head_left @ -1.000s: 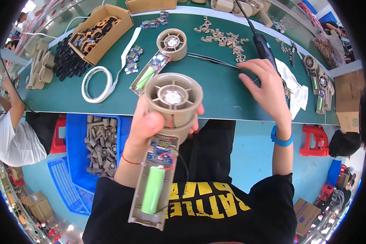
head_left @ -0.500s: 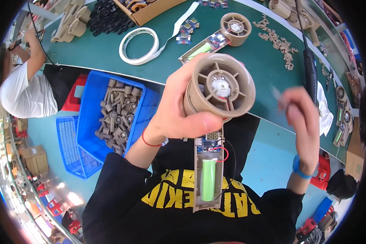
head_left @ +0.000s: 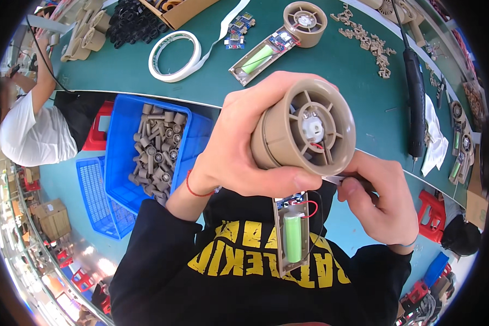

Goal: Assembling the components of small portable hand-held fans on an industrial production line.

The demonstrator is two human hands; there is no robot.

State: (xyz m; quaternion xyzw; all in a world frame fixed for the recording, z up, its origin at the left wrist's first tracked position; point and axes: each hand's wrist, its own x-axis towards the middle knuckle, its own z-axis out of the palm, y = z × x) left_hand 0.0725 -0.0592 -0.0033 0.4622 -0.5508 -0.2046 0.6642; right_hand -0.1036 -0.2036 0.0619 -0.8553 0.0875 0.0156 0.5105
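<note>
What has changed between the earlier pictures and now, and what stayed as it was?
The right hand came in from over the table to the tan unit and pinches a thin pale thing, perhaps the tweezers no longer seen on the table. The unit's round end tipped rightward. Unchanged: the left hand grips it; second unit and tape roll stay put.

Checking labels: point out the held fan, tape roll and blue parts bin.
Held fan [head_left: 313, 130], head view: white hub at its centre.
Tape roll [head_left: 174, 77], head view: near edge of the ring.
Blue parts bin [head_left: 195, 131], head view: right-hand side wall.
</note>
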